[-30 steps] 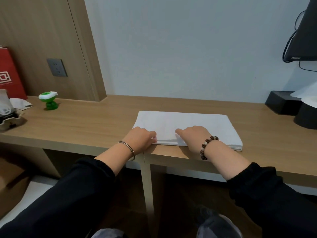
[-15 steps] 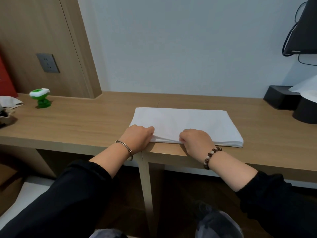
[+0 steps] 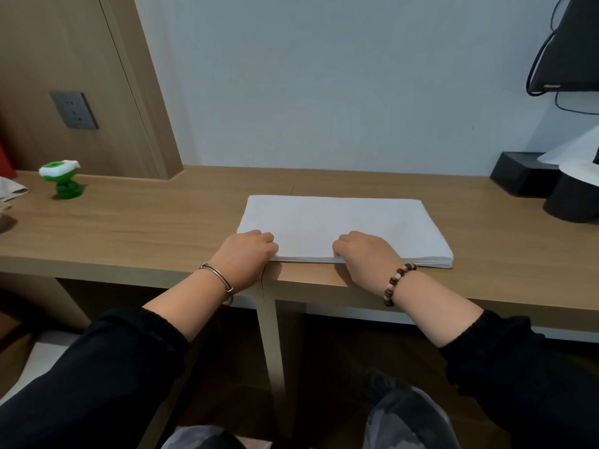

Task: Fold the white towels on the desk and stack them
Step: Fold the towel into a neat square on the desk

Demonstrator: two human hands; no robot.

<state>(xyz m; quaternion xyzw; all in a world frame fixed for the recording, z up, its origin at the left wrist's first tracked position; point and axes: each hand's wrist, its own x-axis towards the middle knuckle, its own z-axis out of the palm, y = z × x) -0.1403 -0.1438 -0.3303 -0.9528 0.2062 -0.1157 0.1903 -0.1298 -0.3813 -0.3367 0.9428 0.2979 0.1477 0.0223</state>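
Towel (image 3: 343, 228) flat at desk (image 3: 146, 228) front edge; left hand (image 3: 246, 254) and right hand (image 3: 366, 254) curled, pinching near edge. Likely soft, light, limp: lift by near corners

L hand (image 3: 247, 254) & R hand (image 3: 366, 254) both fisted, knuckles up; forearms angled inward

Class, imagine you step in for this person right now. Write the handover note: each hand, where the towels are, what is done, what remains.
Left hand: curled on the near left corner of the white towel.
Right hand: fingers closed on the towel's near edge, right of centre.
Towel: flat, folded into a layered rectangle at the front edge of the desk.
Done: several layers show along the near edge.
Left: finish this fold; no separate stack or other towels visible.
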